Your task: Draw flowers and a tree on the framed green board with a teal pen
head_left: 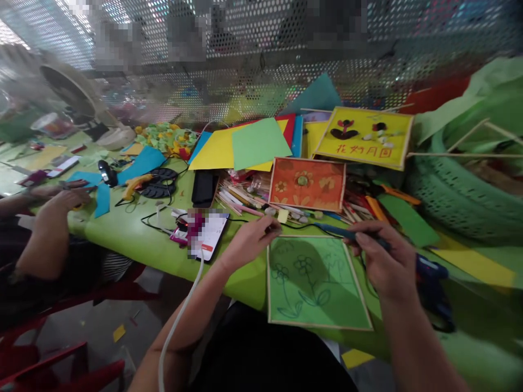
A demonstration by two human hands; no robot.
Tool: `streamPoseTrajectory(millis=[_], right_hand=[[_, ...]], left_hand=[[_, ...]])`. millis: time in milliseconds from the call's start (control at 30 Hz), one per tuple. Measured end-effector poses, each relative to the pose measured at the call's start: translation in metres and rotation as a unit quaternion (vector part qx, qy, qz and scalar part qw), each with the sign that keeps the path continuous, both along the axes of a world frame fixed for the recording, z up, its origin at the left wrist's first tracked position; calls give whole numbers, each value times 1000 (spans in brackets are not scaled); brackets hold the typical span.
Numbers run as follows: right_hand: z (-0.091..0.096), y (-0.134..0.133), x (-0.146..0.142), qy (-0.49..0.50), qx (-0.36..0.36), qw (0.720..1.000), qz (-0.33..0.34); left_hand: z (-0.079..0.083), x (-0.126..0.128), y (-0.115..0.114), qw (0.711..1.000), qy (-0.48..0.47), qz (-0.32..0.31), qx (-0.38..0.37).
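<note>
A green card (310,288) with a pale stick frame lies in front of me, with flowers and lettering drawn on it in dark lines. My left hand (261,237) is at its upper left corner, thumb and fingers pinched together; what they hold, if anything, is too small to make out. Just beyond those fingers is a small pale yellow piece (283,216). Above the card's upper right corner, my right hand (388,258) is closed around a slim blue pen-like tool (333,230) pointing left. Its exact kind is unclear.
An orange framed picture (307,184) and a yellow one (363,139) stand behind, near sticks and coloured paper (261,144). A green basket (457,174) is right, beside a dark blue glue gun (433,277). Left are a phone (212,234), a white cable (180,321) and another person's hands (61,204).
</note>
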State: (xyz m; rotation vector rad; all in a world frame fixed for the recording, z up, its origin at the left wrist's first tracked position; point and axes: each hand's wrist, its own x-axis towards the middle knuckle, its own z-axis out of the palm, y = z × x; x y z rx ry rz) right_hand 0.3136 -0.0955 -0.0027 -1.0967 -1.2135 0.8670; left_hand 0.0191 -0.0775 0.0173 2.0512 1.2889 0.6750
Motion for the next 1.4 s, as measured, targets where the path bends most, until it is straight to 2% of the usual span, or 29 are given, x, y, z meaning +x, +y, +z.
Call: streamPoseTrajectory(millis=[100,200,367,733,900,1033,1267,1333,1400], right_hand=[[-1,0,-2,8,-28,998,48],[1,0,-4,3,-36,998,54],[3,0,-8,-33,-31,998,54],[2,-3,-19,-108,-63,987,100],[0,-5,-21,-72,-86,986,120],[-4,-9,-24,-47,-77,988,128],[-4,-9,-19,-32,-72,992,95],[-3,-6,-12,-21,-73,996,50],[-1,-1,-5,32,-46,998,-23]], left_hand=[[-3,23,14,989,-141,-35,-16],[-13,35,23,978,-206,-34,-30],[-27,35,26,970,-236,-26,-46],[-25,30,20,960,-253,-32,-119],[-32,32,18,920,-326,-19,-215],[-30,31,18,902,-358,-18,-242],[-29,41,18,907,-373,-30,-191],[-30,45,17,918,-376,-13,-124],[-30,47,13,948,-318,21,-5]])
